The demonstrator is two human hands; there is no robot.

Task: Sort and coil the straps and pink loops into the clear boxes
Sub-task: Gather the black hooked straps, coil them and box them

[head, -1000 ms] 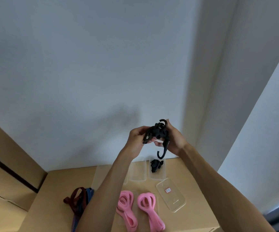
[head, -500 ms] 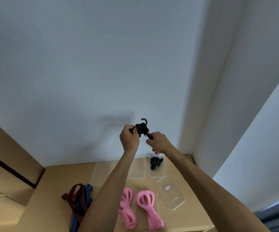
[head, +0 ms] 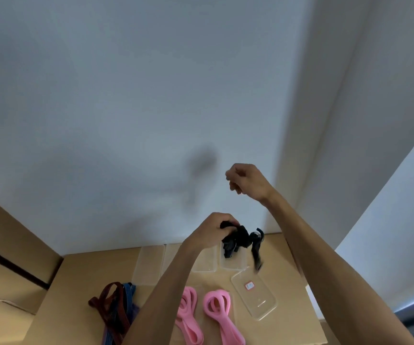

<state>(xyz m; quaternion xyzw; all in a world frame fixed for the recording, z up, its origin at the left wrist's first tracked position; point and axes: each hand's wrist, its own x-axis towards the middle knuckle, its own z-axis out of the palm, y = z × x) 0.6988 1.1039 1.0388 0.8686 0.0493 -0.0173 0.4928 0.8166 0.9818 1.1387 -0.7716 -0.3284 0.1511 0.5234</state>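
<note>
The left hand (head: 212,230) grips the black strap (head: 238,239) directly above the rightmost clear box (head: 233,263) — tail hanging down toward it. The right hand (head: 245,179), curled on nothing visible, hovers higher — farther off.

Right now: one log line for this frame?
left hand: grips coiled black strap over clear box | right hand: raised, curled, holds nothing | pink loops: on table

A plain pale wall (head: 131,95) fills most of the view, lit softly, with a faint grey shadow (head: 198,170) on it. To the right a square column (head: 325,120) juts out. Below stands a cardboard surface (head: 81,282), with a taller cardboard box (head: 6,245) at left.
</note>
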